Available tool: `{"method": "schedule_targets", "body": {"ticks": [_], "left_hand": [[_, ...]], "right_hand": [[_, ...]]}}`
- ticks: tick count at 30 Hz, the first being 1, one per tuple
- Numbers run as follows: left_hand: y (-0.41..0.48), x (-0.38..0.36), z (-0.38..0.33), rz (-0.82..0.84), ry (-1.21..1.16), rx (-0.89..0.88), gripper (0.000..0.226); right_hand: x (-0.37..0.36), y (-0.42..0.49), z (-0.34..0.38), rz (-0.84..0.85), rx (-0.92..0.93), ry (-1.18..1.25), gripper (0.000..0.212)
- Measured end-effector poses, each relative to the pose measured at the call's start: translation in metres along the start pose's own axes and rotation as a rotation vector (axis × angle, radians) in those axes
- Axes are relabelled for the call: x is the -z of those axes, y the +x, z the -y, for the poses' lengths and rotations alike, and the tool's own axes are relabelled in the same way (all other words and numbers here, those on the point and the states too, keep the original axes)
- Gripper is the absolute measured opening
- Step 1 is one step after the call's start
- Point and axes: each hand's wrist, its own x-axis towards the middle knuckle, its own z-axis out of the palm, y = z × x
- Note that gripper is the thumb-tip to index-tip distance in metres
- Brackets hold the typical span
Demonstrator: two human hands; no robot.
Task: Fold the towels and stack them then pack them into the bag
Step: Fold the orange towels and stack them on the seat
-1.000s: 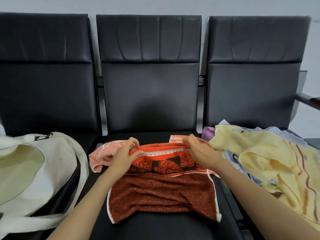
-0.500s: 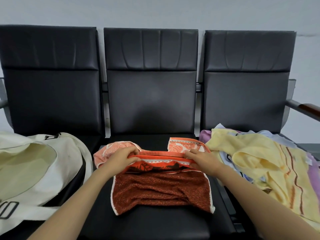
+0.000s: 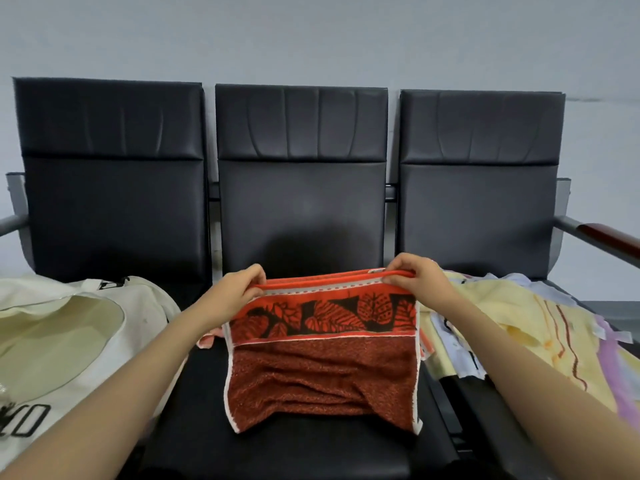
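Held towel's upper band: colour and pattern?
On the towel, the band shows orange leaves on black; head view.

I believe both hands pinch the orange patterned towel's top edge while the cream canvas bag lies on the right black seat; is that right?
No: the head view shows the cream canvas bag on the left black seat. The left hand and right hand do pinch the top edge of the orange patterned towel.

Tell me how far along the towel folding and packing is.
Done: nothing visible; no folded stack shows. In hand: left hand and right hand pinch the top edge of the red towel over the middle seat. Left: the yellow-topped pile to the right is unfolded, and the bag shows no towels.
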Motion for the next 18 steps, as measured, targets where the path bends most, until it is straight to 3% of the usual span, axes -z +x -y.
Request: {"method": "schedule_targets", "body": {"ticks": [4, 11, 13, 15, 18], "left_hand": [[0.004, 0.039, -0.008, -0.016, 0.132, 0.002, 0.013], [0.011, 0.107, -0.036, -0.045, -0.027, 0.003, 0.022], [0.014, 0.118, -0.049, -0.176, -0.225, 0.041, 0.024], [0.013, 0.123, -0.062, -0.333, -0.633, 0.099, 0.025], [0.010, 0.124, -0.071, -0.322, -1.084, 0.161, 0.029]], "right_hand": [[0.021, 0.006, 0.018, -0.034, -0.049, 0.121, 0.023], [0.060, 0.012, 0.066, -0.107, -0.037, 0.247, 0.030], [0.077, 0.014, 0.080, -0.077, -0.050, 0.235, 0.024], [0.096, 0.013, 0.091, 0.039, -0.063, 0.114, 0.021], [0.113, 0.011, 0.100, 0.191, -0.083, -0.091, 0.010]]}}
